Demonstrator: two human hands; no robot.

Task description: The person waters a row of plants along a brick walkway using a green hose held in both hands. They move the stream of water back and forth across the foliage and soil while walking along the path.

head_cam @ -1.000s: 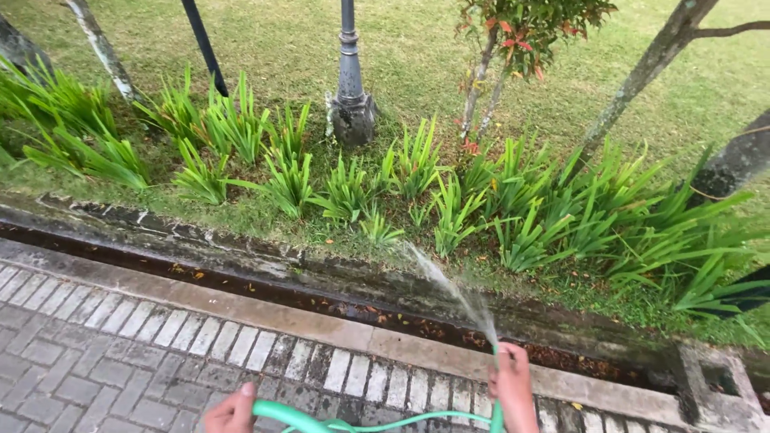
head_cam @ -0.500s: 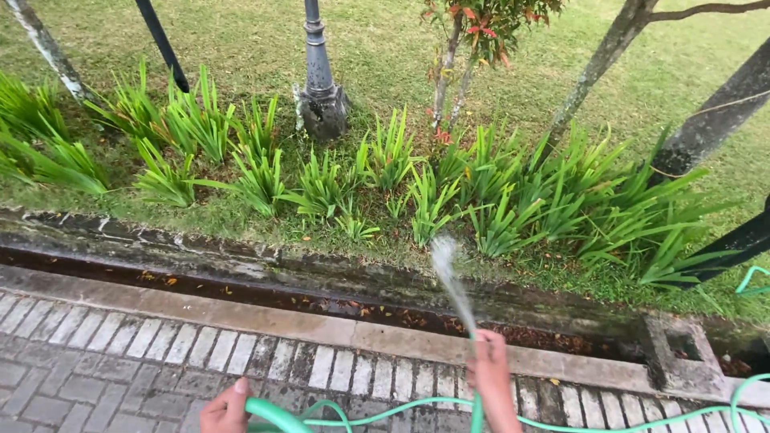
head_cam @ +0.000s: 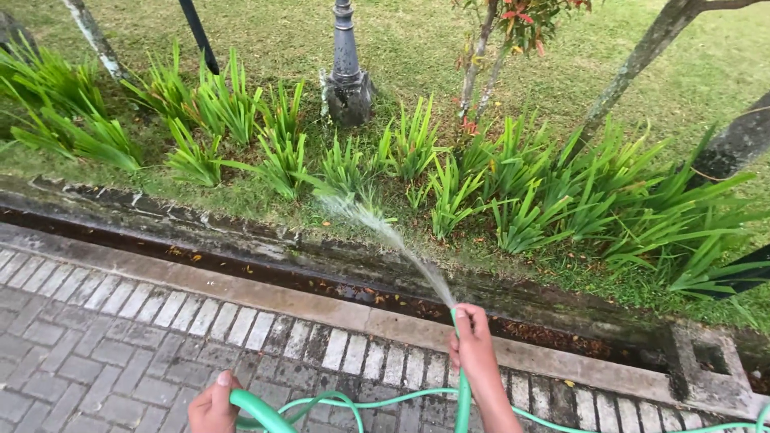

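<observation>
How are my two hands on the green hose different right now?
The right hand is raised, gripping the green hose at its spraying end, thumb near the outlet. The left hand sits lower at the frame's bottom edge, holding a thicker-looking bend further back. Only the right hand's wrist shows. Both are closed around the same hose over the brick paving.

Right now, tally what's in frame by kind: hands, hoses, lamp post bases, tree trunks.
Hands: 2, the left hand and the right hand, both on the hose
Green hose: 1
Lamp post base: 1
Tree trunks: 3, a pale trunk at top left, a slanted trunk at top right, a thick trunk at the right edge
Total: 7
</observation>
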